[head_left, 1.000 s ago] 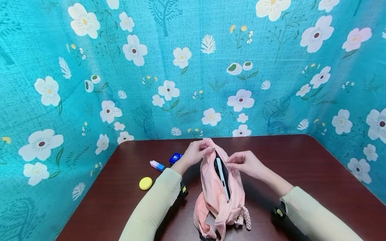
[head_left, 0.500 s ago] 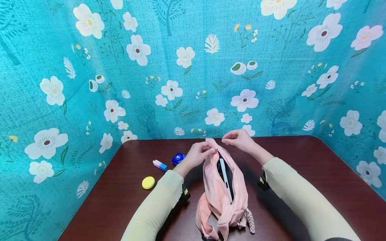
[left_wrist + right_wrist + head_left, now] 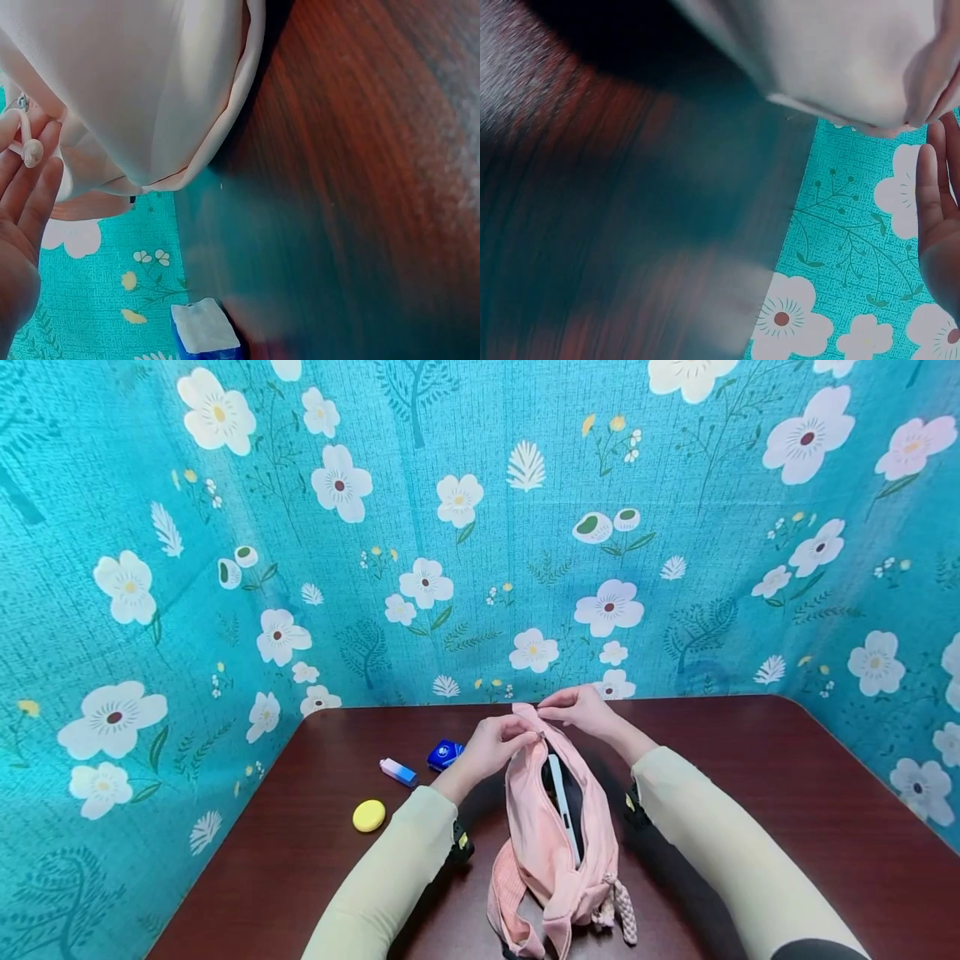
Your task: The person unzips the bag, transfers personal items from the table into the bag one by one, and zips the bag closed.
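Observation:
A pink fabric bag (image 3: 536,827) lies on the table with its long zipper open. Inside the opening shows the edge of a slim, pale object (image 3: 561,802) with a small dark slot; the rest of it is hidden in the bag. My left hand (image 3: 487,747) pinches the zipper pull (image 3: 31,152), a light cord loop, near the far end of the opening. At the bag's far tip, my right hand (image 3: 588,710) has its thumb and forefinger brought together on the pink fabric. The right wrist view shows only part of that hand (image 3: 941,225), at the frame's edge.
Left of the bag lie a blue packet (image 3: 444,754), a small pink-to-blue stick (image 3: 398,772) and a yellow round object (image 3: 369,816). A pink strap (image 3: 504,902) and a braided tassel (image 3: 624,910) trail at the bag's near end. A flowered turquoise cloth (image 3: 480,568) hangs behind the table.
My right hand has left the right side of the opening, lifted away, and come down on the bag's far tip. The left hand keeps its pinch at the zipper.

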Motion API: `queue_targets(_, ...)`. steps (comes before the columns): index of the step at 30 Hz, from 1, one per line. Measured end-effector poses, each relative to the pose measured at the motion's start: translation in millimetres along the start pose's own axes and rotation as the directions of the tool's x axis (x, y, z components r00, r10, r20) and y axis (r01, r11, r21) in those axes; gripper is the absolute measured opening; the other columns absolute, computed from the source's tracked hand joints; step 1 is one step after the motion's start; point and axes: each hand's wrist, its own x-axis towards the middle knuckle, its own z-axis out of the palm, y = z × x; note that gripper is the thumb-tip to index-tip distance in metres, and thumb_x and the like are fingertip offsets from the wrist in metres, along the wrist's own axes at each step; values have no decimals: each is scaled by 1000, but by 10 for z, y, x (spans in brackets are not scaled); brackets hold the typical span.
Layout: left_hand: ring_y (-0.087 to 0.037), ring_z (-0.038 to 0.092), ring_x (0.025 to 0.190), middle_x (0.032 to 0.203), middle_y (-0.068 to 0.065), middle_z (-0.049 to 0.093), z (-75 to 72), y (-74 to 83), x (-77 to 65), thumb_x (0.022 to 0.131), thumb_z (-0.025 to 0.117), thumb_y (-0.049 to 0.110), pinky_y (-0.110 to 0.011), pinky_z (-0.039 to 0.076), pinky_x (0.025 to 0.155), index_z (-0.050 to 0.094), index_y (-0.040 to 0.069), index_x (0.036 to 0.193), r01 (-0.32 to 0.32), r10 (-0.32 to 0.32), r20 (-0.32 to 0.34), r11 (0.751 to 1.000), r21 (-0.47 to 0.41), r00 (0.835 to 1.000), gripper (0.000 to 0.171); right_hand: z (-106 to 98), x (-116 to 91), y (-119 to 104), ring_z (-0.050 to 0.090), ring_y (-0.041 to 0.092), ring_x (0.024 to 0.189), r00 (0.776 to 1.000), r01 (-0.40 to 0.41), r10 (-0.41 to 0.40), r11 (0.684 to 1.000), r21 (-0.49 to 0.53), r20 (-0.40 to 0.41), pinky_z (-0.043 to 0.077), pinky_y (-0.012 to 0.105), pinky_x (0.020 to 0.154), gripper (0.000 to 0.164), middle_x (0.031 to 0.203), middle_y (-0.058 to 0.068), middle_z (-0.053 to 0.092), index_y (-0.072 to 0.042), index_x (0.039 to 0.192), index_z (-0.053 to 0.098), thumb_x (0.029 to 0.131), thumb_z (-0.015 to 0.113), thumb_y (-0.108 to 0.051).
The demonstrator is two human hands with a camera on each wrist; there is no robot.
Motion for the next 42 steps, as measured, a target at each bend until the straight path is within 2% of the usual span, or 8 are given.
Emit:
queue_targets(4,-3,59,90,92,9,64,7,8,-12,84,62,24,-22,46,78,67,19,98,-20,20,0,1000,-19,1000,15,23,84,117,60,15,79,1000,-12,12,1000,-29,-3,46,50,69,33,89,4,68,-5,100,68,78,70,-29)
queue_targets(9,-3,59,90,93,9,64,9,27,-18,84,62,24,-21,46,78,67,19,98,-34,34,-2,999,-26,999,16,52,106,123,62,17,75,1000,14,-14,1000,-17,-11,49,43,64,31,86,6,68,-5,98,68,76,72,-26)
queue_targets(15,-3,60,89,92,9,64,13,32,-20,84,62,24,-21,46,77,67,18,97,-37,37,-2,999,-34,999,16,61,48,-33,64,17,76,999,42,-42,998,39,4,50,28,65,28,83,10,68,3,99,66,77,71,-13)
queue_targets(19,-3,60,84,89,9,65,12,28,-22,84,62,24,-21,47,75,67,17,96,-42,42,-2,999,-25,999,15,57,-20,-191,63,19,78,998,56,-56,998,-3,-1,49,26,66,26,84,14,67,7,99,65,78,69,-9)
queue_targets(24,-3,59,76,83,9,64,16,35,-19,84,62,24,-20,48,69,68,16,94,-48,49,-11,999,10,999,14,51,-31,-222,63,19,78,998,65,-66,997,-47,-22,48,26,65,26,83,14,67,6,98,65,78,69,-9)
queue_targets(30,-5,54,65,77,8,63,23,87,-23,86,61,22,-21,47,60,68,12,95,-100,98,40,993,66,994,15,44,54,-19,64,16,78,997,48,-51,997,-56,-59,49,26,66,24,82,6,68,-2,96,68,77,71,-17)
queue_targets(37,-7,52,63,73,8,60,-5,184,-66,86,61,21,-21,46,59,68,13,91,-103,95,79,989,108,992,12,46,89,51,64,16,79,995,58,-65,994,-87,-81,49,30,69,23,82,4,68,-7,95,69,77,72,-22)
queue_targets(42,-5,52,65,72,9,60,22,279,-121,87,60,23,-19,46,60,66,15,84,-169,148,167,978,121,975,10,16,98,70,63,14,79,993,26,-38,994,-110,-110,50,30,70,22,82,2,68,-10,93,70,76,72,-23)
